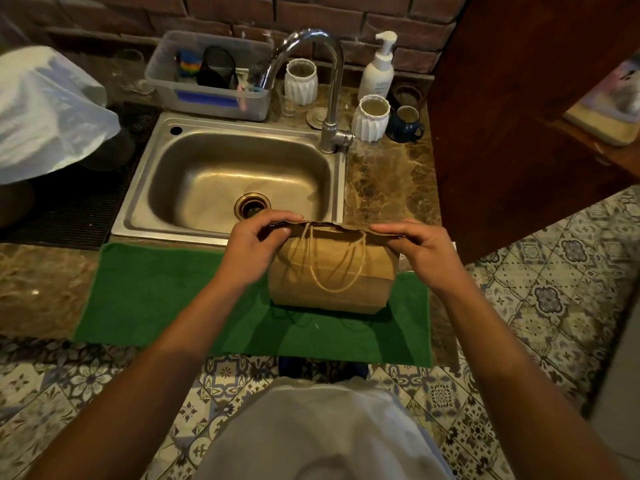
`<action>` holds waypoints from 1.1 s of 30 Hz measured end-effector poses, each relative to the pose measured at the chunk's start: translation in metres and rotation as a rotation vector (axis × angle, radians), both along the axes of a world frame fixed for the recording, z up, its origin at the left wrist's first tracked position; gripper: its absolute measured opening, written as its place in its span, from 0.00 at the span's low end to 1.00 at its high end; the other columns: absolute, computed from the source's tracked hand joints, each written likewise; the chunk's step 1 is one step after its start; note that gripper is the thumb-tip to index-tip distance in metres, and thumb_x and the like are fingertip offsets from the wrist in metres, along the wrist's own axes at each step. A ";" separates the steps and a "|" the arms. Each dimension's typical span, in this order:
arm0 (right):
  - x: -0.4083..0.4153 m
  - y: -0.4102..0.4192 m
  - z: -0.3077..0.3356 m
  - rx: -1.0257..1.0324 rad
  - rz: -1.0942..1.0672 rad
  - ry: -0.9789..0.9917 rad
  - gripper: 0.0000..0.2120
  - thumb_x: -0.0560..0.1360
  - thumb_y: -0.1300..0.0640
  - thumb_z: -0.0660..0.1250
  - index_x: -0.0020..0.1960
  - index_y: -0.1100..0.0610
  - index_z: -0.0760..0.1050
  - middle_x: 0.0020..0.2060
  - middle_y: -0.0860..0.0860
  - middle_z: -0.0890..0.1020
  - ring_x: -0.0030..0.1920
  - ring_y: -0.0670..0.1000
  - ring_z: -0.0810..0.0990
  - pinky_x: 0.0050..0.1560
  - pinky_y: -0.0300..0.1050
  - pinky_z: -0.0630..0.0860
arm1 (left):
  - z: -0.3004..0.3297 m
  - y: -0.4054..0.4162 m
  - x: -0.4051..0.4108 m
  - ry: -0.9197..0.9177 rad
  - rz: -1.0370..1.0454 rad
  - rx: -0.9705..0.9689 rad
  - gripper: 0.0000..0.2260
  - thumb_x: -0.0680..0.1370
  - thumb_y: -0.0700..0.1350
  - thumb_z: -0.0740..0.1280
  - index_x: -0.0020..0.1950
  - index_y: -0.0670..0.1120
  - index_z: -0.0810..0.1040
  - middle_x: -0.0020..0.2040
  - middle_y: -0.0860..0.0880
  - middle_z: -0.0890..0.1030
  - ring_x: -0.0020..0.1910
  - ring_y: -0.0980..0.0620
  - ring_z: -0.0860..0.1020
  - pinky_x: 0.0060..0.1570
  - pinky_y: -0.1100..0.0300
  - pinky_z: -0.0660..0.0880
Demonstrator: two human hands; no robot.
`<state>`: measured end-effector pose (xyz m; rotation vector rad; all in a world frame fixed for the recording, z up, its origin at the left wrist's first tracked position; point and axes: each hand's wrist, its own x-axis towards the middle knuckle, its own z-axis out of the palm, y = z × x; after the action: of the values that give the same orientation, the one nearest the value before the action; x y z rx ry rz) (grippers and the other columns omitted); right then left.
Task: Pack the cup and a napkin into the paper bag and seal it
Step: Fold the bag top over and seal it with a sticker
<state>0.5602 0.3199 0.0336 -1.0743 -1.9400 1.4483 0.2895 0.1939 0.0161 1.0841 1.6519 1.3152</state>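
1. Brown kraft paper bag (330, 282) with twisted paper-cord handles stands on a green terry towel (149, 296), which lies on the marbled brown stone counter (388, 188) in front of the stainless steel sink (239, 174).
2. We see the bag's mouth pressed flat; the near cord handle hangs down its front face.
3. Our left hand (258, 245) pinches the left end of that flattened top edge between thumb and fingers.
4. Our right hand (414, 245) pinches the right end in the same way, thumb on top.
5. We cannot see the cup or napkin; the closed bag hides whatever is inside.
6. Behind the chrome tap (329, 88) stands a white pump bottle (379, 67); its label carries print too small for us to read. The bag's front shows no writing.
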 end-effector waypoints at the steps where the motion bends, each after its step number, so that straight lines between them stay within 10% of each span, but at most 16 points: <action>1: 0.002 0.001 -0.001 0.017 0.005 -0.008 0.24 0.76 0.72 0.67 0.54 0.43 0.86 0.50 0.60 0.84 0.52 0.59 0.82 0.52 0.52 0.78 | 0.000 0.000 0.001 -0.045 -0.005 -0.022 0.21 0.78 0.33 0.67 0.50 0.61 0.84 0.55 0.56 0.84 0.58 0.59 0.81 0.54 0.68 0.77; 9: 0.005 0.000 -0.003 0.043 0.065 -0.010 0.18 0.75 0.73 0.68 0.44 0.51 0.86 0.46 0.54 0.82 0.48 0.49 0.81 0.49 0.35 0.77 | 0.039 0.013 -0.038 -0.095 -0.321 -0.167 0.16 0.79 0.42 0.59 0.53 0.47 0.87 0.59 0.49 0.86 0.64 0.51 0.80 0.66 0.51 0.71; 16: 0.012 -0.001 0.001 0.042 0.096 -0.010 0.15 0.75 0.73 0.69 0.45 0.54 0.86 0.49 0.54 0.84 0.52 0.46 0.82 0.53 0.36 0.77 | 0.041 0.061 -0.003 0.434 -0.724 -0.308 0.28 0.73 0.73 0.61 0.55 0.54 0.86 0.53 0.54 0.86 0.54 0.54 0.83 0.60 0.43 0.78; 23: 0.014 -0.011 -0.012 0.206 -0.009 -0.107 0.17 0.73 0.69 0.73 0.44 0.46 0.86 0.44 0.44 0.84 0.54 0.55 0.81 0.59 0.59 0.78 | 0.030 0.054 0.012 0.309 -0.829 -0.306 0.18 0.75 0.64 0.67 0.56 0.54 0.87 0.62 0.57 0.83 0.61 0.58 0.81 0.66 0.46 0.74; 33: 0.000 -0.025 0.001 0.220 -0.091 -0.175 0.22 0.74 0.64 0.74 0.60 0.46 0.72 0.50 0.39 0.79 0.52 0.35 0.78 0.51 0.32 0.75 | 0.035 0.054 0.019 0.639 -0.821 -0.233 0.09 0.78 0.53 0.71 0.48 0.47 0.81 0.45 0.51 0.81 0.44 0.53 0.77 0.48 0.49 0.75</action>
<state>0.5598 0.2951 0.0343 -1.2025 -2.0840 1.0941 0.3085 0.2477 0.0511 1.8746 1.4369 0.2436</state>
